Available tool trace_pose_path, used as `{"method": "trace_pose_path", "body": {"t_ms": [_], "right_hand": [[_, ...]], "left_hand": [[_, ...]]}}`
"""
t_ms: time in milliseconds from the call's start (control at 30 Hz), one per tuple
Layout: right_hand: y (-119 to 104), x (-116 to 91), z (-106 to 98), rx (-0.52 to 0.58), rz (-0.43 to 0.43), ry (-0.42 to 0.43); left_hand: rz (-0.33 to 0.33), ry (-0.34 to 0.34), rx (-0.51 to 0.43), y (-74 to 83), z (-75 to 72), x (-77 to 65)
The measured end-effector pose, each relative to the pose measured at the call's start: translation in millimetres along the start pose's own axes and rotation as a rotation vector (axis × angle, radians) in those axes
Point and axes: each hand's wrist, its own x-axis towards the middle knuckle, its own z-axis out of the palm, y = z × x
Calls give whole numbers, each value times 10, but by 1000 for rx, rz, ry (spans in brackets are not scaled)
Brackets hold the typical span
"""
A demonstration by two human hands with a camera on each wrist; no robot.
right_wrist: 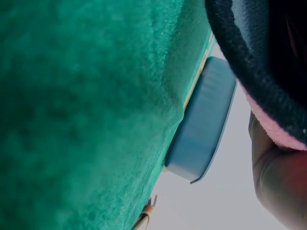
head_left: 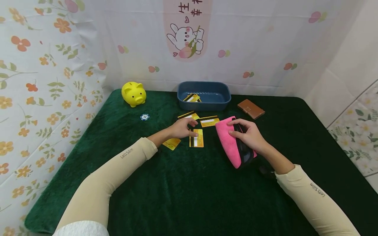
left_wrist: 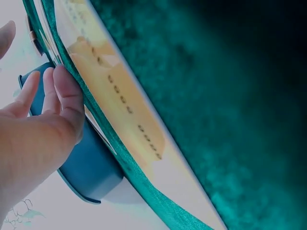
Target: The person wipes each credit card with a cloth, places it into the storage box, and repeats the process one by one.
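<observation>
Looks like a screened-off home corner. Hung with printed curtains [head_left: 141, 39], furnished with a green plush tabletop [head_left: 165, 193]

Pouch [head_left: 226, 141] is super hot pink and black; cards [head_left: 201, 140] are yellow, dark-striped; tablecloth [head_left: 177, 196] is just plain deep green

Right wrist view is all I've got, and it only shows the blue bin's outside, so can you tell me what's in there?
Observer: Yellow cards lie in the blue bin, seen from the head view.
Operator: And the other hand?
Observer: The left hand is over the green cloth, amid four loose cards.
Operator: Where's the pink thing I partly see?
Observer: The pink pouch, gripped by the right hand, is to the right of those cards.
</observation>
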Motion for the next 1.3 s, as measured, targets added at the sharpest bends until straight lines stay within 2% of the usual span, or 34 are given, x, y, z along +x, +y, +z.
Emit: {"method": "trace_pose_path", "body": {"t_ms": [433,933,1300], "right_hand": [[-6,-9,-19,-27,-2,-9],[6,9,-34,-21,-8,-10],[25,-14,-35,0,6,-13]], "left_hand": [[-18,-36,72,-27,-6,3],[-26,-111,86,-16,-28,-11],[-4,-73,68,-16,-15,-20]]}}
